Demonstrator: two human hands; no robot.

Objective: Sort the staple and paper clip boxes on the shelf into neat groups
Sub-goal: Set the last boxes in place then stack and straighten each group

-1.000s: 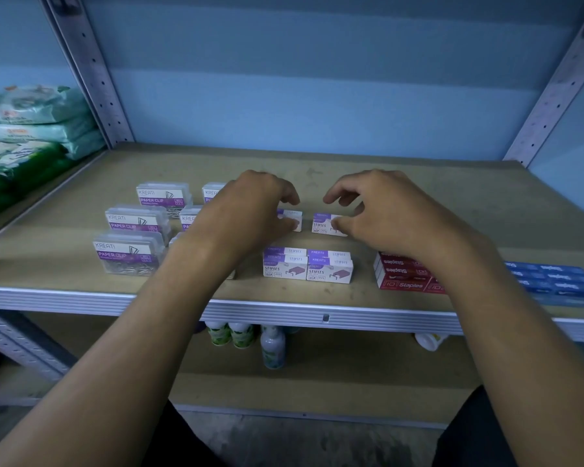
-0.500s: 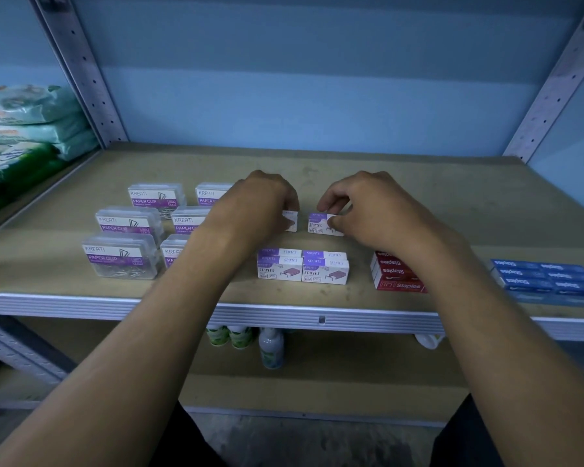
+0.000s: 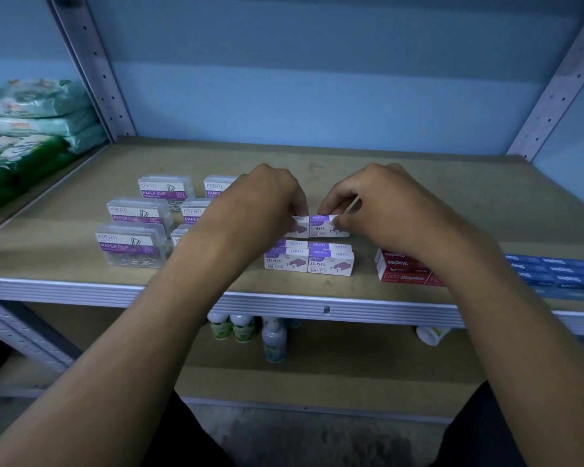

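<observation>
A: Where are the hands?

B: Both are over the middle of the shelf (image 3: 452,203). The left hand (image 3: 267,203) has its fingers curled round a white and purple staple box (image 3: 299,227), and the right hand (image 3: 385,203) pinches a second staple box (image 3: 324,225) of the same kind between thumb and fingertips. The two boxes stand side by side with their edges touching.

A: And the other staples?

B: Just in front of the held pair, nearer the shelf edge, stand the stacked white staple boxes (image 3: 309,259), two wide (at least two layers, as far as the tops show). To the right, apart from them, is a stack of red staple boxes (image 3: 402,269), partly hidden by the right forearm. Further right lie the blue boxes (image 3: 553,271), near the front edge.

A: The paper clips?

B: The clear paper clip boxes (image 3: 132,244) sit in rows on the left, some hidden behind the left arm.

A: Anything else around?

B: Green packets (image 3: 31,126) are piled on the next shelf to the left, and small bottles (image 3: 246,328) stand on the lower shelf
</observation>
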